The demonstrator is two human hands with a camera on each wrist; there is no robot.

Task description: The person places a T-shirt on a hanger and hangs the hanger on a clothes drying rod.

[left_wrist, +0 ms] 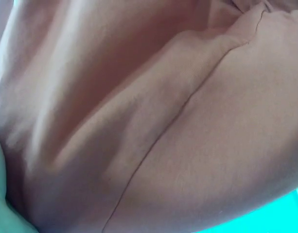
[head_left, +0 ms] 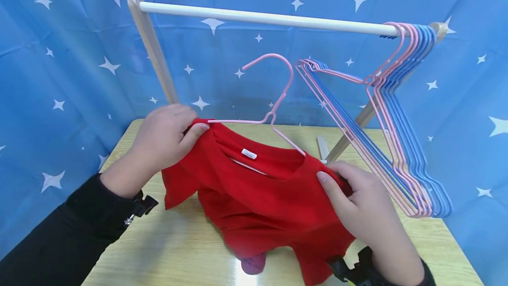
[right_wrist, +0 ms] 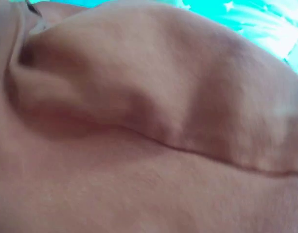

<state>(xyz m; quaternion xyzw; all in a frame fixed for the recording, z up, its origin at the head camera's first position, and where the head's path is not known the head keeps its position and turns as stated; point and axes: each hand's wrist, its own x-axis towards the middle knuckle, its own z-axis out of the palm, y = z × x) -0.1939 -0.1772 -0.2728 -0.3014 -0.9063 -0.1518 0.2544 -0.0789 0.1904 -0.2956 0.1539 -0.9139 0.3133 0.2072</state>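
A red T-shirt (head_left: 254, 193) is stretched between both hands over the table, its neckline and white label facing up. Inside its neck sits a pink hanger (head_left: 278, 100), hook upward, with its arms running under the shoulders. My left hand (head_left: 166, 138) pinches the left shoulder, thumb on top. At the right shoulder, my right hand (head_left: 365, 202) grips the fabric the same way. Both wrist views are filled by the shirt's cloth (left_wrist: 187, 121) and its seams; a bit of the left hand shows at that view's edge. The hanger's lower part is hidden by the shirt.
A white rail (head_left: 258, 16) on wooden posts spans the back. Several pink and blue hangers (head_left: 412, 144) hang at its right end. Under the shirt's hem, a dark red rounded thing (head_left: 253, 264) shows on the wooden table (head_left: 151, 242). A blue star-patterned curtain (head_left: 59, 78) surrounds it.
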